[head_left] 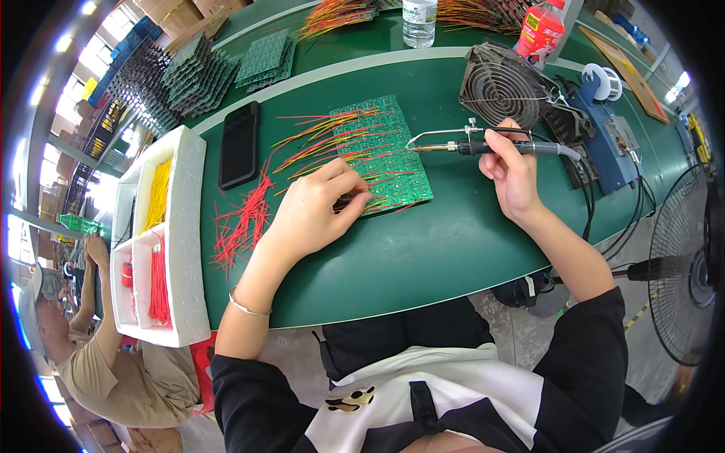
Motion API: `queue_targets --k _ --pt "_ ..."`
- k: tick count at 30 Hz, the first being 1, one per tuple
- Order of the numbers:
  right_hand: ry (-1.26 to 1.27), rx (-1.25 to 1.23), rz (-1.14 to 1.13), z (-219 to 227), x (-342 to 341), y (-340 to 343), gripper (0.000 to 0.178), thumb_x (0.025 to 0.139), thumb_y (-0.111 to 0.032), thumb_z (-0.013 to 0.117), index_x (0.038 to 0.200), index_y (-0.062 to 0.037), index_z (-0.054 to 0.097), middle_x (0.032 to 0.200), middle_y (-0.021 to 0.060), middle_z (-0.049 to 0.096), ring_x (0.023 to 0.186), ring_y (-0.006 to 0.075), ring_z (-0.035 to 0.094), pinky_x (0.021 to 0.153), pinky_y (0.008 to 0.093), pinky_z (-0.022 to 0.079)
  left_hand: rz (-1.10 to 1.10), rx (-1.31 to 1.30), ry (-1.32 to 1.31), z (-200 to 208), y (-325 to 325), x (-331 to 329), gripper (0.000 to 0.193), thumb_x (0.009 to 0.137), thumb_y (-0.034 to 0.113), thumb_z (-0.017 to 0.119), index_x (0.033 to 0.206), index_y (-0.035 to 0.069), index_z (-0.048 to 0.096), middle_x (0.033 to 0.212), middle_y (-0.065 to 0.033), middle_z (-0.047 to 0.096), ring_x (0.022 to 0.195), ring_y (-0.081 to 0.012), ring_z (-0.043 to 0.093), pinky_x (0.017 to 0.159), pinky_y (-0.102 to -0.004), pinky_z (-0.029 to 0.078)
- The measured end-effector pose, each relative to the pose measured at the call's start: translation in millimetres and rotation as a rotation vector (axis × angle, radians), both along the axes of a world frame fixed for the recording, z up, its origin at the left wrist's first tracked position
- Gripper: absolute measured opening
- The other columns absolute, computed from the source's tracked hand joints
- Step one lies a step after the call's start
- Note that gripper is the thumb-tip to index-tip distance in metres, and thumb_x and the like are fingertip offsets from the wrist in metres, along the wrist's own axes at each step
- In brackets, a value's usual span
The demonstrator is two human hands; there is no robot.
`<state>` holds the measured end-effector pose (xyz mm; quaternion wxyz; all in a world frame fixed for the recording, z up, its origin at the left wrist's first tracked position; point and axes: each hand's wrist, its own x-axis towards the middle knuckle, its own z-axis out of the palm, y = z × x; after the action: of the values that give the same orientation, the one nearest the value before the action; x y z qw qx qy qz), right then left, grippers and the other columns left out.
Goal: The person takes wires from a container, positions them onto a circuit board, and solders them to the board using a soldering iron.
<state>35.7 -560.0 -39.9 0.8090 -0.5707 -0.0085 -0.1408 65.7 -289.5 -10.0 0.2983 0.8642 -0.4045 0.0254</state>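
Note:
My left hand (321, 204) is closed in a pinch at the near left edge of a green circuit board (411, 170); a thin red wire seems to run from its fingertips onto the board, partly hidden by the fingers. My right hand (510, 170) grips a soldering iron (472, 146) from the right, with a curved metal solder-feed tube (438, 132) above its tip. The iron's tip is over the board's middle. Red and yellow wires (310, 147) stick out from the board's left side. Loose red wires (245, 223) lie in a pile beside my left forearm.
A black phone (239, 145) and a white foam box (189, 249) of yellow and red wires stand left. Behind are stacked boards (266, 60), a water bottle (419, 23) and a red bottle (540, 34). A round-grilled fan (502, 83) and blue solder-feeder unit (604, 136) sit right. A co-worker (113, 370) sits left.

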Motion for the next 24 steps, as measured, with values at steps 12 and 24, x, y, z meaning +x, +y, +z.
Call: queue_targets --k 12,24 --pt "0.013 0.056 -0.012 -1 -5 -5 0.02 0.081 -0.016 0.062 0.073 -0.0093 0.046 0.056 -0.0005 0.044 0.047 0.0057 0.041 0.04 0.0207 0.029 0.145 -0.122 -0.223 0 -4 4 0.015 0.09 0.006 0.042 0.089 0.0 0.055 0.072 -0.0111 0.056 0.059 -0.025 0.051 0.058 -0.0321 0.041" --pt "-0.088 0.114 0.053 -5 -5 -7 0.017 0.082 -0.012 0.061 0.074 -0.0087 0.045 0.057 -0.0003 0.047 0.047 0.0045 0.042 0.04 0.0199 0.029 0.205 -0.171 -0.106 -9 -25 1 0.01 0.086 -0.001 0.046 0.089 -0.002 0.056 0.074 -0.0125 0.052 0.062 -0.0204 0.051 0.057 -0.0299 0.041"
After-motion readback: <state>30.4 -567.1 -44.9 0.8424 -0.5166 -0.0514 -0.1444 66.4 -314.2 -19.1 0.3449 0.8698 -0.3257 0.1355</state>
